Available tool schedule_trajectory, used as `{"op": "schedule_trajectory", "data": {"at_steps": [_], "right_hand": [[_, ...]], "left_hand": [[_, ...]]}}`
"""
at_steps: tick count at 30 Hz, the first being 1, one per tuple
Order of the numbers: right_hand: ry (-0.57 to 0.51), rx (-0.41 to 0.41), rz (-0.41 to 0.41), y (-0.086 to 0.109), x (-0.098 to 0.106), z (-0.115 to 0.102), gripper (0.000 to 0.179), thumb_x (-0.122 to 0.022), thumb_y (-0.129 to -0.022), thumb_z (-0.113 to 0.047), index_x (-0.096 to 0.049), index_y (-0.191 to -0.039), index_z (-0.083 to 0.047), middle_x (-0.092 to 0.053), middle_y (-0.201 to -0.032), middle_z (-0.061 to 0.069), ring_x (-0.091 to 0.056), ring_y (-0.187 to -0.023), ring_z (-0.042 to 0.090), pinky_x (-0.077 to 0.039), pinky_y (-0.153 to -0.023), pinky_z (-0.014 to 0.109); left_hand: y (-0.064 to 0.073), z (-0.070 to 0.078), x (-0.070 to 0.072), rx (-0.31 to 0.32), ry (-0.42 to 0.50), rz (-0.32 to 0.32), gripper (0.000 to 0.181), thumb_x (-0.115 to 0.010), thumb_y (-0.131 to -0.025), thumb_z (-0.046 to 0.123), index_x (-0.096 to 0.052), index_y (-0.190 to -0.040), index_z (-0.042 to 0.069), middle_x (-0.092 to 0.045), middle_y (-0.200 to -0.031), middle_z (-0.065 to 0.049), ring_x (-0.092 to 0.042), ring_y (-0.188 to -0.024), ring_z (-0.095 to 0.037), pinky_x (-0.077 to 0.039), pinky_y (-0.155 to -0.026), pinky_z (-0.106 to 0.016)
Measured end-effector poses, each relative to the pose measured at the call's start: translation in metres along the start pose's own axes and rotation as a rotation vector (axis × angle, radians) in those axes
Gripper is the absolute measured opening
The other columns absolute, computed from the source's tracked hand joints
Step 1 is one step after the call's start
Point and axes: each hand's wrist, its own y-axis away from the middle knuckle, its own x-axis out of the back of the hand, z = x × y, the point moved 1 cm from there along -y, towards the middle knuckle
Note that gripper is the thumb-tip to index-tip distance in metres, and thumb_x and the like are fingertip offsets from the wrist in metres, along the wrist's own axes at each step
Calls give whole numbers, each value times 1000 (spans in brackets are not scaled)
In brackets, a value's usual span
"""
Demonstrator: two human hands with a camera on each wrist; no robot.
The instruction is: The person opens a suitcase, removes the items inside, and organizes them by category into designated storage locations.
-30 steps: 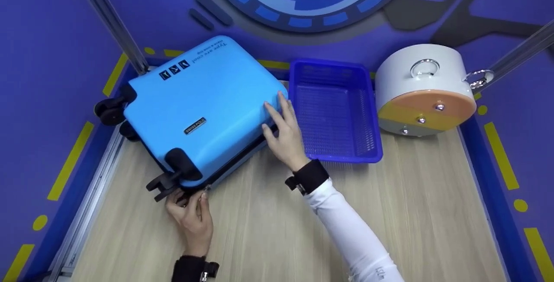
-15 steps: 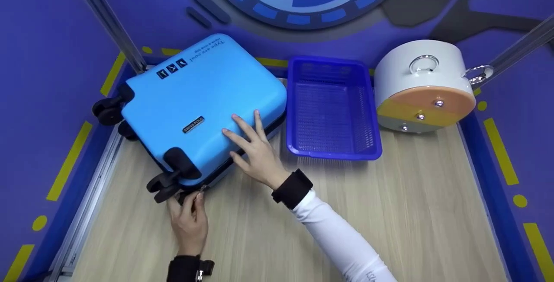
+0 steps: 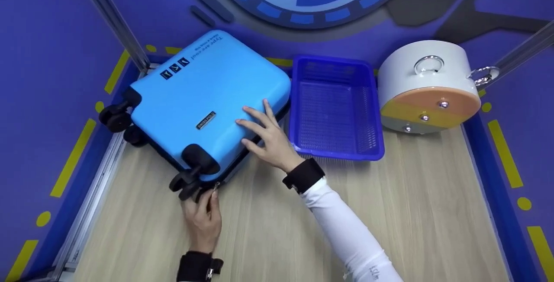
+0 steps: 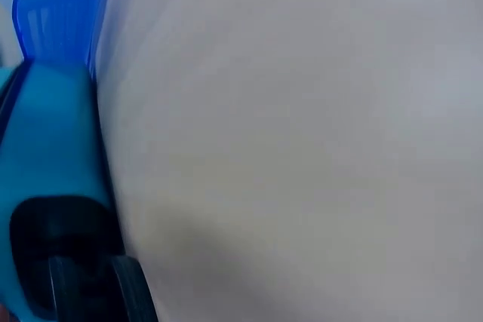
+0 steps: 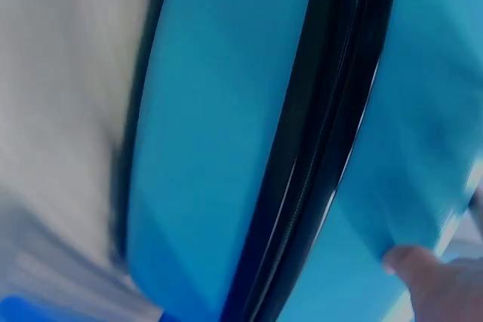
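Observation:
A bright blue hard-shell suitcase lies flat on the wooden tabletop, its black caster wheels toward the left. At its near corner my left hand pinches a small metal zipper pull between thumb and finger; part of that hand is hidden under the wheel. With fingers spread, my right hand rests on the suitcase's near long edge. The right wrist view shows the black zipper seam along the side, with a thumb against the shell. In the left wrist view the suitcase and one wheel fill the left edge.
A blue plastic basket stands right of the suitcase. Farther right is a white rounded drawer box with orange, yellow and grey fronts and metal rings. Blue printed walls and metal posts enclose the table.
My right hand has slid left and nearer along the suitcase's edge, then settled. The suitcase's wheel end has swung a little to the right, with my left hand following on the zipper pull.

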Motion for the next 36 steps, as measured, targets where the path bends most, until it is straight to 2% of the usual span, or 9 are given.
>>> {"op": "schedule_trajectory", "data": {"at_steps": [4, 8, 11, 15, 19, 23, 26, 30, 36], "right_hand": [[-118, -5, -26, -1, 12, 19, 47, -71, -99, -25, -62, -143, -13, -44, -161, 12, -9, -157, 48, -12, -125, 59], [-206, -51, -23, 0, 22, 33, 48, -71, -99, -23, -61, -145, -13, -43, -162, 10, -6, -159, 40, -10, -126, 56], [-173, -123, -20, 1, 25, 32, 51, -68, -101, -28, -58, -149, -16, -39, -165, 5, -3, -160, 35, -9, -126, 56], [-50, -206, -37, 3, 23, 15, 59, -65, -102, -38, -51, -155, -17, -30, -169, 4, -1, -159, 41, -13, -123, 64], [32, -231, -60, 6, 17, -14, 64, -69, -98, -45, -52, -154, -19, -28, -170, 7, -1, -156, 51, -20, -118, 72], [50, -230, -55, 9, 7, -44, 70, -74, -93, -51, -55, -152, -18, -27, -170, 13, 0, -152, 61, -23, -113, 77], [67, -231, -38, 9, -1, -58, 75, -77, -90, -53, -55, -152, -17, -24, -169, 19, 2, -148, 66, -22, -110, 80], [93, -217, -5, 8, -8, -63, 73, -80, -87, -49, -58, -150, -18, -24, -168, 24, 2, -146, 70, -22, -108, 81], [84, -150, 24, 8, -10, -58, 65, -80, -88, -44, -63, -145, -17, -28, -165, 26, 0, -143, 73, -26, -105, 81]], "left_hand": [[4, 14, -18, -9, 8, 14, 13, -70, -95, 7, -77, -97, -3, -64, -120, -25, -53, -119, -41, -33, -110, -39], [7, 29, -37, 16, 2, 7, 9, -72, -90, 2, -77, -97, -1, -67, -116, -20, -51, -115, -44, -33, -104, -45], [11, 37, -47, 55, -4, -6, 7, -74, -88, 0, -76, -94, 2, -63, -117, -21, -49, -115, -45, -33, -101, -48], [15, 45, -57, 105, -38, -30, 6, -75, -88, 1, -74, -91, 6, -56, -123, -25, -46, -120, -45, -34, -100, -51], [17, 48, -61, 119, -77, -47, 7, -75, -88, 1, -72, -91, 7, -55, -120, -23, -46, -120, -44, -35, -98, -52], [15, 50, -63, 87, -101, -66, 3, -71, -92, 7, -72, -95, 6, -57, -119, -22, -47, -117, -46, -35, -96, -55], [14, 51, -64, 57, -123, -78, 11, -67, -97, 14, -73, -98, 5, -56, -126, -24, -47, -117, -49, -35, -95, -58], [14, 49, -61, 43, -139, -90, 14, -65, -99, 17, -74, -100, 6, -57, -131, -24, -47, -114, -51, -36, -93, -59], [10, 39, -50, 10, -136, -140, 14, -70, -93, 9, -76, -105, 5, -61, -133, -21, -48, -118, -50, -37, -96, -61]]}}
